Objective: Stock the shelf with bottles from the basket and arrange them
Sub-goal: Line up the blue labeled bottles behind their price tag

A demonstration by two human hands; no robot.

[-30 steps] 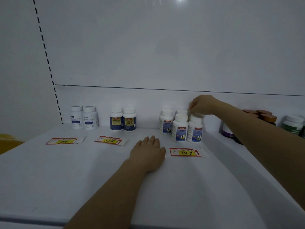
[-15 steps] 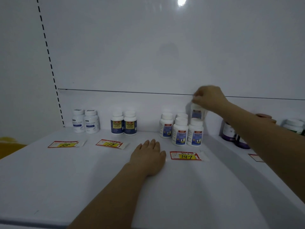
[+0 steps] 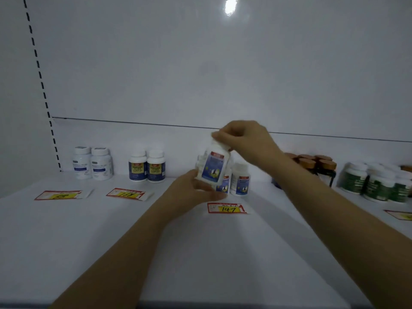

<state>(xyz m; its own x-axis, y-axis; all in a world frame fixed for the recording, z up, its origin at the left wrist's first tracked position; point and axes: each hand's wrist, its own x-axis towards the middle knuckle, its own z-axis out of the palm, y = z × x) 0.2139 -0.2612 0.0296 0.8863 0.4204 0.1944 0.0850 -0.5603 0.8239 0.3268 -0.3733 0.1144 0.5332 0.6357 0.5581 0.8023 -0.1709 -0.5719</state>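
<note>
White bottle (image 3: 213, 168), tilted; right hand (image 3: 245, 143) pinches its cap; left hand (image 3: 189, 194) grips its base.

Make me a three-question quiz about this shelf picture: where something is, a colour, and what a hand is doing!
1. Where is the 147 price tag?
A. on the wall
B. on the shelf, before the middle bottles
C. in a hand

2. What colour are the jar lids?
A. brown
B. pink
C. yellow

3. What is the right hand doing?
A. lying flat
B. gripping the held bottle by its top
C. pointing

Answers: B, it lies before that group. A, they look brown. B, it curls round the top.
</note>
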